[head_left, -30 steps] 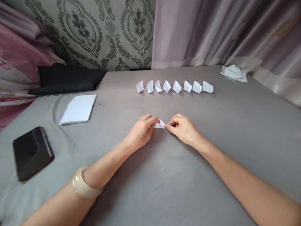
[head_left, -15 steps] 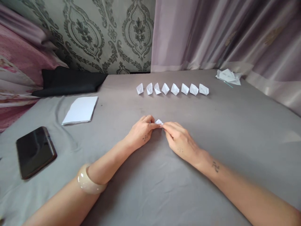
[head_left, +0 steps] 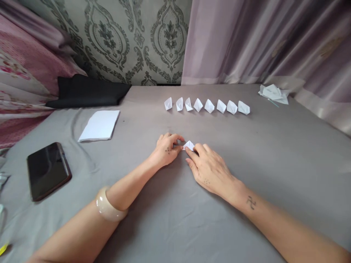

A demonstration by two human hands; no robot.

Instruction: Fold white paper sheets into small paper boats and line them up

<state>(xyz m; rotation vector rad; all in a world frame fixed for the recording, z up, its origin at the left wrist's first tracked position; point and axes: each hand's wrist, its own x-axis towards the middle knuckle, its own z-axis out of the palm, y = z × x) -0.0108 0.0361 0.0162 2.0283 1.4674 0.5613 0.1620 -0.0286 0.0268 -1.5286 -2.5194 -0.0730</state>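
One extended forefinger of the right hand [head_left: 212, 168] rests on the lower edge of a small folded white paper [head_left: 189, 144] near the centre of the frame; its thumb stands apart below, the other fingers by the paper's right corner. The left hand [head_left: 166, 150] has its thumb at the left corner, the forefinger spread slightly above it; whether the curled fingers behind grip anything I cannot tell. A glossy pale bangle [head_left: 105, 206] circles the left forearm.

Above the hands, eight folded white paper pieces [head_left: 209, 106] form a row on the gray cloth [head_left: 175, 219]. Left of centre lies a stack of white paper [head_left: 100, 126]; lower and farther left, a dark-screened smartphone [head_left: 48, 171]. Black fabric [head_left: 90, 92] lies at upper left, loose white papers [head_left: 274, 93] at upper right. Damask-patterned wallpaper [head_left: 139, 40] and mauve curtains [head_left: 219, 40] fill the top.
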